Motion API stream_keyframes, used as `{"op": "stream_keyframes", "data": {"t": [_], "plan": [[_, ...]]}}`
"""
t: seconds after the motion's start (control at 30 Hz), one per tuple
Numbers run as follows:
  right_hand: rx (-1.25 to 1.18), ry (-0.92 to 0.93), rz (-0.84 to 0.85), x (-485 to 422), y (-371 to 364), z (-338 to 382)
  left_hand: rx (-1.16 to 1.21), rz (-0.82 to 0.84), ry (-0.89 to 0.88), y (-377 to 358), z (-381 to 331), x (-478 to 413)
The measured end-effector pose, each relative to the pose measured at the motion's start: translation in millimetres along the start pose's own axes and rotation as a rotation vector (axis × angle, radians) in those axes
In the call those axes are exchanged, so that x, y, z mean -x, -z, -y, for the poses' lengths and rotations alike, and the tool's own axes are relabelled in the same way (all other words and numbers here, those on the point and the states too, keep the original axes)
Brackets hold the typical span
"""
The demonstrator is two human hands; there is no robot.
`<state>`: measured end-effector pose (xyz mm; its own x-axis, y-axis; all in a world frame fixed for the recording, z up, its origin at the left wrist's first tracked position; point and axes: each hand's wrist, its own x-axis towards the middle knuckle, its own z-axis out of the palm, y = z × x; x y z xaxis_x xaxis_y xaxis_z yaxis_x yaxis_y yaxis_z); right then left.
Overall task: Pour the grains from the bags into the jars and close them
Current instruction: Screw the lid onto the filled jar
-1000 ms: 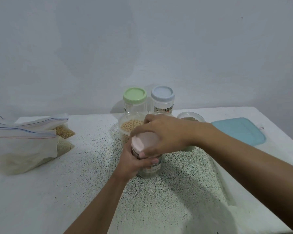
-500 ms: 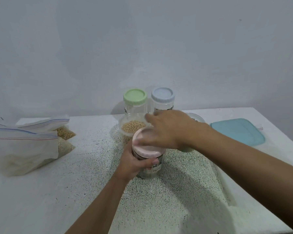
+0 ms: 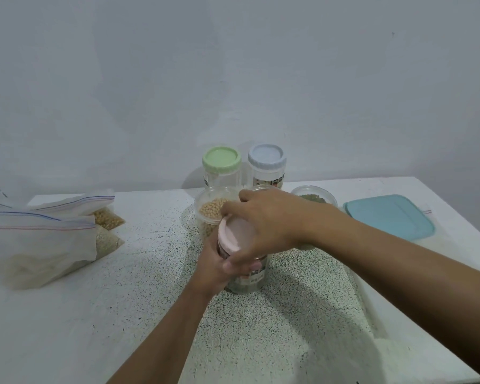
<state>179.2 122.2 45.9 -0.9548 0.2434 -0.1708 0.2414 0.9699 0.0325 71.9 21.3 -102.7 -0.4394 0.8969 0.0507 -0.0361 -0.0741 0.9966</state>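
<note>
Right hand (image 3: 263, 221) gripping pink lid (image 3: 233, 232) from above, left hand (image 3: 219, 268) clasping jar (image 3: 250, 284) upright

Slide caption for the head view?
Left hand holds a jar while the right hand grips its pink lid.

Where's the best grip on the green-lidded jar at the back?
Probably round its green lid, from above. The green-lidded jar stands upright; the open bean jar screens its body in front and the blue-lidded jar stands close on the right.
</note>
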Motion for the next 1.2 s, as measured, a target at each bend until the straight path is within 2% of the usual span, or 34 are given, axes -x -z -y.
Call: {"op": "stream_keyframes", "data": {"t": [0.2, 0.33, 0.4, 0.5, 0.73, 0.97, 1.1, 1.2], "plan": [[0.061, -0.09, -0.074, -10, -11, 14, 0.0, -0.001, -0.005, 2, 0, 1], [0.028, 0.024, -0.065, -1, -15, 6, 0.037, -0.007, 0.02, 2, -1, 1], [0.024, 0.125, -0.104, 5, -22, -1, 0.017, -0.002, 0.003, 0, -1, 1], [-0.009, 0.173, -0.151, 11, -36, -12, -0.011, 0.009, -0.032, -2, 0, 1], [-0.099, 0.031, -0.218, 12, -46, 6, -0.084, 0.02, -0.087, 7, 15, -4], [0.172, -0.152, -0.142, 10, -25, 33, -0.182, -0.015, -0.1, -2, 1, -4], [0.228, -0.156, -0.156, 8, -26, 33, -0.205, -0.012, -0.096, -1, 0, -4], [0.123, -0.055, -0.143, 5, -30, 20, -0.177, 0.0, -0.076, 3, 4, -3]]}}
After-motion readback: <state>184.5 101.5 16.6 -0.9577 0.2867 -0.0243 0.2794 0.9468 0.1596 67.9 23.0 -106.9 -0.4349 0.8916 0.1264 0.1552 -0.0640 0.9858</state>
